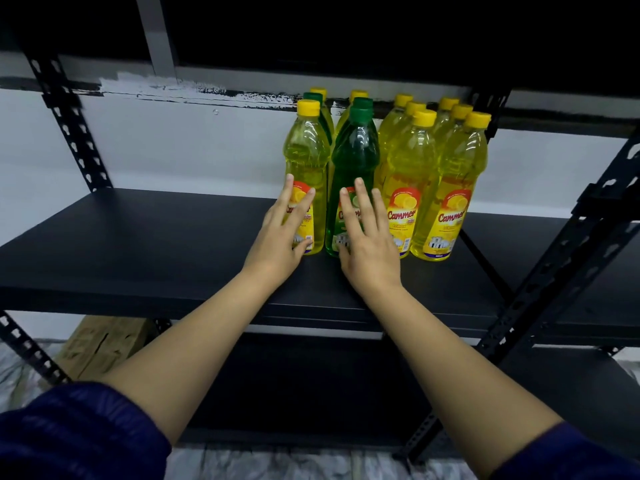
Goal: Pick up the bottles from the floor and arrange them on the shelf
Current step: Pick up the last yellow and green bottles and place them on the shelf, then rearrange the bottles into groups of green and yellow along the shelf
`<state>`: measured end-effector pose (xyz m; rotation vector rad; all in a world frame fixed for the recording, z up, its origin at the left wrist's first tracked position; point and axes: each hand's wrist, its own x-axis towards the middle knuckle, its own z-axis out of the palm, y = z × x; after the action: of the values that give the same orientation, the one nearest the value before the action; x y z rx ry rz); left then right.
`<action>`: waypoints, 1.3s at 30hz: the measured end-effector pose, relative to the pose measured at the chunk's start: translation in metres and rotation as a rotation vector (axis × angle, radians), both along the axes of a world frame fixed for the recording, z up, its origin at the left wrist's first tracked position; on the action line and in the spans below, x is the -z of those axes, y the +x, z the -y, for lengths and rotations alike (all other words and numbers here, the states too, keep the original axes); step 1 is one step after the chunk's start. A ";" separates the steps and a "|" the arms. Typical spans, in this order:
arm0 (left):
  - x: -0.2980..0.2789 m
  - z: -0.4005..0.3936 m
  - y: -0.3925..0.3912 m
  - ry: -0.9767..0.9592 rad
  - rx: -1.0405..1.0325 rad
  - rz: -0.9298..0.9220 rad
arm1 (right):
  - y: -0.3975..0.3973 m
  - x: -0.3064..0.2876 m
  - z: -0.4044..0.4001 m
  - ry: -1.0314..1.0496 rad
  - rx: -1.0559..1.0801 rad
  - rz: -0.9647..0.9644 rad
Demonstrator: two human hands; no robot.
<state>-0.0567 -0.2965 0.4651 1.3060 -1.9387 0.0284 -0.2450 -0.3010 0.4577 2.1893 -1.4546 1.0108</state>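
Step in hand: squaring the two front bottles into the block on the shelf [156, 237], as I judge it.
Left grip: left hand [282, 233] has its fingers straight and spread, resting flat against the label of the front yellow bottle [306, 161]; it clasps nothing.
Right grip: right hand [367, 244] likewise has flat, parted fingers, laid on the lower front of the green bottle [355, 161].
Where the bottles lie: both stand upright just beyond the fingertips, side by side, with the yellow rows [450, 168] close on the right.
Doing it well: push low and evenly so neither bottle tips; ease them back until their fronts line up with the neighbours.
Risk: pressure higher up could topple a bottle into those behind.
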 end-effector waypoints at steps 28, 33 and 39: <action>-0.004 -0.104 0.126 0.379 -0.459 0.222 | 0.078 0.017 -0.086 0.389 -0.007 0.058; -0.010 -0.153 0.181 0.474 -0.459 0.267 | 0.105 -0.003 -0.095 0.471 0.050 0.011; -0.022 -0.128 0.173 0.454 -0.372 0.270 | 0.094 -0.001 -0.093 0.453 0.101 0.013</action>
<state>0.1166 -0.1680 0.4869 2.0443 -1.9622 -0.0575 -0.1506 -0.2085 0.4583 2.3730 -1.9320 0.7141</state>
